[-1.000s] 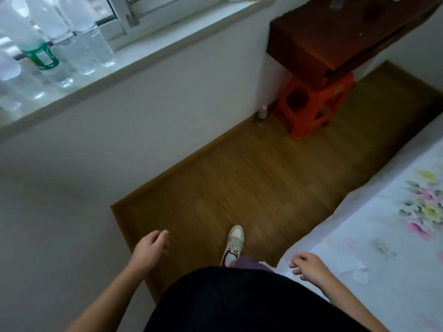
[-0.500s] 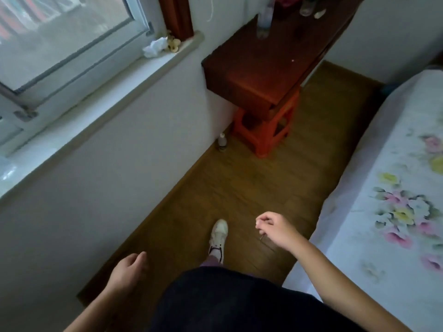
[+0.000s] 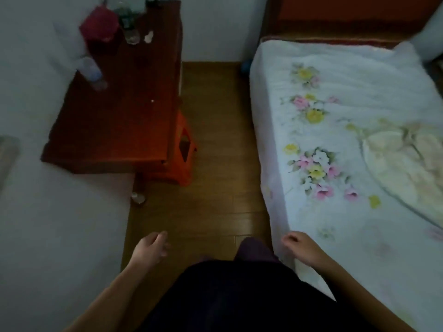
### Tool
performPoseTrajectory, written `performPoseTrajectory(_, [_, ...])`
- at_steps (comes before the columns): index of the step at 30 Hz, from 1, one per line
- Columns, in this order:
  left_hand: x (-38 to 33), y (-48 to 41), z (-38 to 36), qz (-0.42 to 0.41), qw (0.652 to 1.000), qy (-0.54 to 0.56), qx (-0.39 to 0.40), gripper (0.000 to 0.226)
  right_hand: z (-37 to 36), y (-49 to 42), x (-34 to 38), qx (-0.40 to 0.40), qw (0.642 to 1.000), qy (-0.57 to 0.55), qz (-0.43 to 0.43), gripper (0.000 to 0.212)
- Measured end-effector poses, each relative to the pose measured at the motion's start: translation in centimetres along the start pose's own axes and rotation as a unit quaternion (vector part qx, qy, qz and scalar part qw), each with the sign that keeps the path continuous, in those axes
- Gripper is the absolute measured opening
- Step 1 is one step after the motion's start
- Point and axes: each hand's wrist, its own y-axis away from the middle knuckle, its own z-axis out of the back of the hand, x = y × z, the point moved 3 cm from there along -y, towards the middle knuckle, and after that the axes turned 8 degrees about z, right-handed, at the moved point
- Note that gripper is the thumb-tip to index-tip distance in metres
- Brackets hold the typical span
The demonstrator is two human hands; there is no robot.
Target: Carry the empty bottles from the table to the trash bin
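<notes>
I see the left hand low over the floor. Its fingers are loose and a bit curled, and it holds nothing. The right hand is just beside the bed edge, loosely curled too, with nothing in it.

Both hands are well apart from the table, which stands ahead on my left against the wall. A clear bottle stands near the table's left edge. A green bottle stands at the far end, next to a red thing; it is all blurry there. A stool sits tucked under the table. A small bottle stands on the floor by the wall.
</notes>
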Motion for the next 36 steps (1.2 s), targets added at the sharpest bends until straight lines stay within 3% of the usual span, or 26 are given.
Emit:
performPoseTrajectory(5, [-12.5, -5.2, -0.9, -0.086, 0.990, -0.104, 0.035, 0.030, 3.7, -3.6, -1.1, -0.036, 0.996, -0.065, -0.051, 0.023])
performPoseTrajectory(8, [-17.7, -7.7, -1.6, -0.083, 0.988, -0.122, 0.040, 0.030, 6.3, -7.6, -0.3, -0.037, 0.994, -0.085, -0.058, 0.021])
performPoseTrajectory(16, [-22.6, -11.1, -2.5, 0.030, 0.997, -0.066, -0.005, 0.029, 14.7, -20.4, 9.8, 0.020, 0.999, -0.047, 0.008, 0.023])
performPoseTrajectory(20, [-24.6, -12.0, -2.2, 0.055, 0.997, -0.039, -0.045, 0.033, 18.2, -26.7, 16.5, 0.061, 0.994, 0.015, 0.086, 0.023])
performPoseTrajectory(25, [-28.7, -14.5, -1.8, 0.081, 0.995, -0.008, -0.062, 0.031, 21.8, -33.2, 24.4, 0.076, 0.991, 0.004, 0.107, 0.017])
performPoseTrajectory(31, [-38.7, -20.3, -1.4, 0.053, 0.998, -0.001, -0.035, 0.029, 25.5, -40.9, 28.9, 0.082, 0.987, 0.072, 0.122, 0.014])
performPoseTrajectory(36, [-49.9, -24.6, 0.2, 0.004, 1.000, 0.001, -0.004, 0.028, 29.2, -45.4, 29.3, 0.048, 0.993, 0.086, 0.067, 0.011])
